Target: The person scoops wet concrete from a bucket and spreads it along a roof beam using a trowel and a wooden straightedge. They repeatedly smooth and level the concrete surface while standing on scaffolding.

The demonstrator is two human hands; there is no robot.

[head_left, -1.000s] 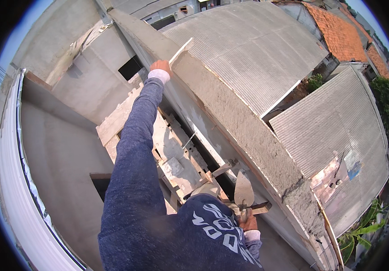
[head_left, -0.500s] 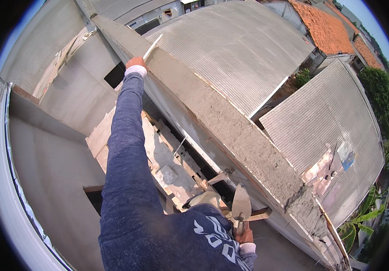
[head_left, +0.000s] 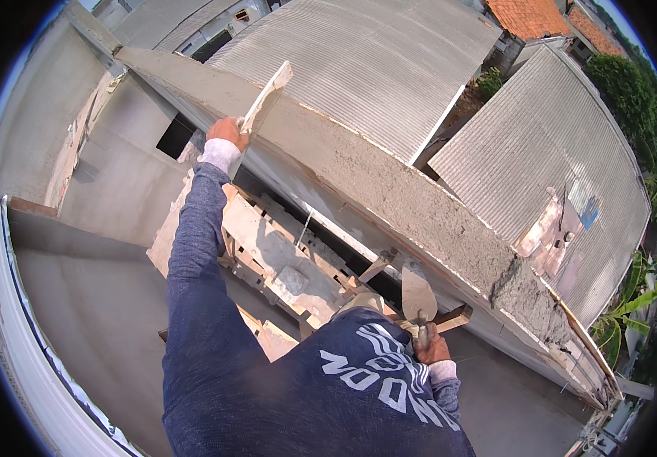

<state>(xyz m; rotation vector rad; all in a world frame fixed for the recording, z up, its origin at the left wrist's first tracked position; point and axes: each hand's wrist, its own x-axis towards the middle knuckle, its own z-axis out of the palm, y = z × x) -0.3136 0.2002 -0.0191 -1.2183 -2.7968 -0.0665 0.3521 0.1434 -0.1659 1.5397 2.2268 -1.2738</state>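
Note:
My left hand [head_left: 225, 134] is stretched far forward, its fingers wrapped round a thin, pale flat board [head_left: 269, 93]. That board stands tilted over the top of a wall [head_left: 378, 180], which is coated in grey mortar. Whether its lower edge touches the mortar is hard to make out. Close to my body, my right hand [head_left: 432, 348] grips the handle of a trowel [head_left: 418, 295], with its broad, leaf-shaped blade pointing up and away. The mortar is smoother towards the far left and rough and lumpy at the near right [head_left: 523, 289].
Below me is a plank platform [head_left: 267, 244] with a pale block [head_left: 290, 280] on it; a dark gap runs between it and the wall. A wooden beam end [head_left: 453, 317] juts out beside the trowel. Corrugated roofs [head_left: 351, 65] lie beyond the wall.
My left hand has pulled back slightly, and the board is now raised and turned so more of its face shows. The trowel stays in my right hand, near my body. The view has shifted.

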